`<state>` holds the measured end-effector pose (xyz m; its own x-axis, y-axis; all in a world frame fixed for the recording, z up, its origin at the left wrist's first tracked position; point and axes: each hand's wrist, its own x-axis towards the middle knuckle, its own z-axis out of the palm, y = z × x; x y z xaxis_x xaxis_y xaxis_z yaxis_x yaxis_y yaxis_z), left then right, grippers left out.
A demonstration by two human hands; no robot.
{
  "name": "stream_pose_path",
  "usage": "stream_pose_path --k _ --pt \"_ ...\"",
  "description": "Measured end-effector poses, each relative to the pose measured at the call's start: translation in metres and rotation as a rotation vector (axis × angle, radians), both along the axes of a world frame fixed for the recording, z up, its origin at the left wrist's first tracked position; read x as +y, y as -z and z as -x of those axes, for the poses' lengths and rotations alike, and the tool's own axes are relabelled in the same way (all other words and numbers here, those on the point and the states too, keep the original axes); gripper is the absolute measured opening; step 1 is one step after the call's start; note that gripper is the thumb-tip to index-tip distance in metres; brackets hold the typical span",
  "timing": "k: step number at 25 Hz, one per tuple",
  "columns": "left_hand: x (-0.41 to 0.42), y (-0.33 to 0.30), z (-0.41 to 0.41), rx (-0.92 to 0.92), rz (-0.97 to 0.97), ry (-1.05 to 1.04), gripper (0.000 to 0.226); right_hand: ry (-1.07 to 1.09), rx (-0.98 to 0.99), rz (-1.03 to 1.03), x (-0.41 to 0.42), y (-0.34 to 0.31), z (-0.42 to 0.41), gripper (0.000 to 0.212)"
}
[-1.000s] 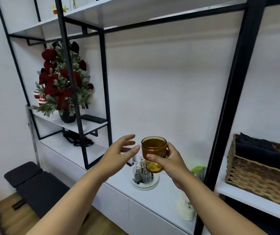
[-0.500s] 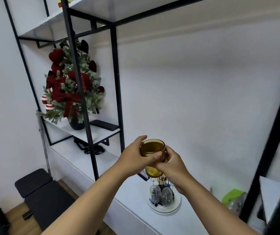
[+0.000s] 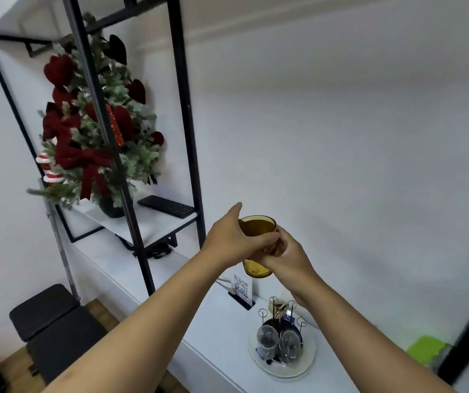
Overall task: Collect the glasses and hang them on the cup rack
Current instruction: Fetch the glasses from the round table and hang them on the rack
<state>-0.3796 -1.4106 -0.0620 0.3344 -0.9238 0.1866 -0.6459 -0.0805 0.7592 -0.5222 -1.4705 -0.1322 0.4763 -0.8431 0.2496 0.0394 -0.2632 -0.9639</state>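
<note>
Both hands meet around an amber glass [image 3: 257,232] held upright in the air in front of a white wall, well above the white tabletop [image 3: 216,330]. The left hand [image 3: 232,241] wraps the glass from the left, its thumb laid across the near side and its fingers reaching round the far side by the rim. The right hand [image 3: 285,258] grips the lower part of the glass from the right, fingers curled about it; the round foot of the glass shows just below both hands.

Below them on the tabletop stands the cup rack [image 3: 281,334], a wire stand with looped prongs on a round white plate [image 3: 298,370]. Two clear glasses [image 3: 267,337] hang upside down on it, side by side. Just behind the rack a small QR-code card [image 3: 242,287] stands in a dark holder. To the left, a black metal shelf frame [image 3: 182,117] carries a small decorated Christmas tree [image 3: 94,129] with red bows and a black keyboard [image 3: 166,206].
</note>
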Motion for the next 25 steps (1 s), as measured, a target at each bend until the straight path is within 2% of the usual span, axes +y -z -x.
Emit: stream_pose_path --k 3,5,7,9,11,13,15,19,25 --pt "-0.029 0.005 -0.007 0.088 0.060 0.013 0.122 0.069 -0.058 -0.115 -0.025 0.006 -0.002 0.101" --pt "-0.044 0.010 -0.013 0.238 0.106 0.036 0.122 0.050 -0.193 -0.277 -0.039 0.014 -0.002 0.108" --pt "-0.060 0.017 -0.019 0.413 0.120 0.090 0.119 0.018 -0.380 -0.504 -0.055 0.025 -0.004 0.094" --pt "-0.078 0.026 -0.024 0.580 0.135 0.159 0.113 -0.029 -0.479 -0.689 -0.069 0.032 -0.006 0.076" --pt "-0.101 0.039 -0.033 0.675 0.136 0.220 0.106 -0.040 -0.511 -0.745 -0.084 0.039 -0.014 0.071" --pt "-0.118 0.054 -0.051 0.710 0.123 0.296 0.099 0.009 -0.510 -0.712 -0.098 0.043 -0.021 0.063" --pt "-0.137 0.076 -0.080 0.636 0.067 0.391 0.096 0.105 -0.467 -0.669 -0.115 0.053 -0.028 0.062" --pt "-0.172 0.124 -0.126 0.419 0.011 0.456 0.097 0.311 -0.304 -0.606 -0.143 0.084 -0.039 0.090" --pt "-0.209 0.179 -0.122 -0.017 0.055 0.566 0.092 0.552 -0.172 -0.524 -0.151 0.127 -0.065 0.099"
